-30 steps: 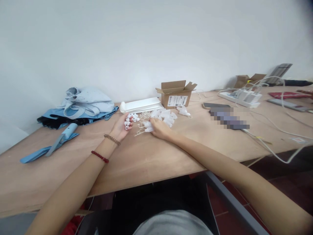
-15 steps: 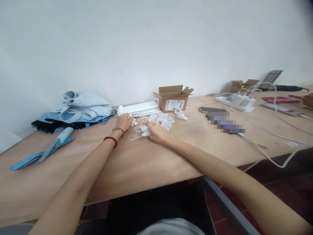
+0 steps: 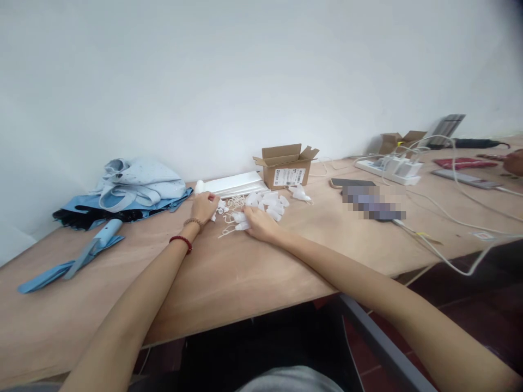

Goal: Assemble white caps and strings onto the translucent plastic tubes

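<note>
Head view: the open cardboard box (image 3: 286, 170) hides its contents. We cannot tell the grip of our left hand (image 3: 204, 206); our right hand (image 3: 259, 224) pinches a white cap (image 3: 241, 218). Counter (image 3: 245, 283) lies open toward its near edge.

The person's left hand (image 3: 204, 207) is resting knuckles-up on the pale plywood table (image 3: 245, 272), its fingers curling over small white plastic caps (image 3: 270, 201). The right hand (image 3: 259, 223) is lying beside it, fingertips touching 2 caps tied to tangled cream strings (image 3: 233, 206). 2 beaded bracelets (image 3: 186, 233) are circling the left wrist. Behind the pile, an open brown cardboard box (image 3: 286, 166) is standing beside a flat white plastic tray (image 3: 237, 183).
</note>
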`<action>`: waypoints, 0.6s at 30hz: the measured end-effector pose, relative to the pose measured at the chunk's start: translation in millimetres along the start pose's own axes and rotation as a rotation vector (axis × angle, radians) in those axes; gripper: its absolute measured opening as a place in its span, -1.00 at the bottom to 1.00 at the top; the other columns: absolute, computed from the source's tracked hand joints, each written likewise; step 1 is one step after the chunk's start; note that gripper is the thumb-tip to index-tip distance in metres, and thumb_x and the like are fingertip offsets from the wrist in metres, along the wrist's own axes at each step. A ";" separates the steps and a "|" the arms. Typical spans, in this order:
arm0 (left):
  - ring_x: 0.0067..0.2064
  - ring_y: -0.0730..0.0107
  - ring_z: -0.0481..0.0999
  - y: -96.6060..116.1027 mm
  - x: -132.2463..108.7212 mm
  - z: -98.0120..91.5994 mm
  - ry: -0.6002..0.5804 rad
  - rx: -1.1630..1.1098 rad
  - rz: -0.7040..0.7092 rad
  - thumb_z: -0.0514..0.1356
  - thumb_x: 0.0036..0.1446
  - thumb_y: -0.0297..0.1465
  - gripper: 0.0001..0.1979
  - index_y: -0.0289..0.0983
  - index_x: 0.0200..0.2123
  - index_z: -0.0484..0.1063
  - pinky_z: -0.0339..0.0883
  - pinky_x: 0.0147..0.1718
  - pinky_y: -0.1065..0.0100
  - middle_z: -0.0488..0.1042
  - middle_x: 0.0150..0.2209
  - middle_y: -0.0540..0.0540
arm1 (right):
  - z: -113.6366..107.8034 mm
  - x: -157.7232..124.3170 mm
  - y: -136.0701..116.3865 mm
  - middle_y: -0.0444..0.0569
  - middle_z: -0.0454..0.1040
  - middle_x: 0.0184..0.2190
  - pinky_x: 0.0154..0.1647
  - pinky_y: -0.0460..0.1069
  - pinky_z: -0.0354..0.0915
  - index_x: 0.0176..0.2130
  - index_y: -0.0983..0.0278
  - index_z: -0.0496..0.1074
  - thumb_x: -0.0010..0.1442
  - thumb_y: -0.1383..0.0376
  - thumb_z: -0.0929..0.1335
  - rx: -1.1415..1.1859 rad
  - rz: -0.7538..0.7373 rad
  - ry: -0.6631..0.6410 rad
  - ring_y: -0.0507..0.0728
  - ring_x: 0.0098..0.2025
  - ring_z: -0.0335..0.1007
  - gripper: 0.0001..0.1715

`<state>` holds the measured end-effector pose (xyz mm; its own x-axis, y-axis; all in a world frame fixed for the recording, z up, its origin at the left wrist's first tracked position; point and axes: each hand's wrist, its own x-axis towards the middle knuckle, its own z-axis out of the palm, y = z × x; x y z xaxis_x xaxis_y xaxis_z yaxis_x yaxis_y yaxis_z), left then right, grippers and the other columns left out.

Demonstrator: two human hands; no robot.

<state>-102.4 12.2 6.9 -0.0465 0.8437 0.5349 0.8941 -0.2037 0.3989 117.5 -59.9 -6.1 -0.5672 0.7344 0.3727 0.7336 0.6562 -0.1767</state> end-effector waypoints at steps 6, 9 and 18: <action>-0.22 0.20 0.43 -8.2 -10.0 -20.2 -0.008 -0.095 -0.233 -0.04 0.13 -0.16 -0.62 -0.33 -0.39 0.39 0.23 -0.27 0.34 0.49 -0.33 -0.20 | 1.4 0.4 1.1 0.22 0.39 -0.09 -0.12 0.05 0.26 -0.03 0.40 0.17 0.00 0.44 0.26 -0.002 0.000 0.007 0.23 -0.07 0.33 -0.52; 0.00 0.11 0.37 -10.5 -23.8 -19.8 -0.109 -0.091 -0.165 0.03 0.07 -0.05 -0.44 -0.40 -0.05 0.29 0.21 -0.10 0.28 0.40 -0.02 -0.33 | 1.3 0.2 1.0 0.21 0.39 -0.09 -0.12 0.05 0.26 -0.02 0.38 0.18 0.00 0.43 0.27 0.000 0.007 0.008 0.23 -0.07 0.34 -0.50; 0.25 -0.20 0.01 -3.0 -30.6 7.6 -0.150 0.030 -0.041 0.26 -0.10 -0.06 0.00 -0.49 0.22 -0.14 -0.03 0.13 0.00 -0.03 0.23 -0.58 | 5.4 -2.6 8.2 0.19 0.37 -0.05 -0.12 0.04 0.24 0.03 0.36 0.16 0.06 0.38 0.28 0.068 -0.039 0.038 0.21 -0.05 0.32 -0.49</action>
<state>-100.3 -9.2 -16.3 -0.0185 0.9161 0.4006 0.9058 -0.1543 0.3947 123.0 -55.4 -13.5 -0.5791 0.7022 0.4143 0.6836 0.6951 -0.2226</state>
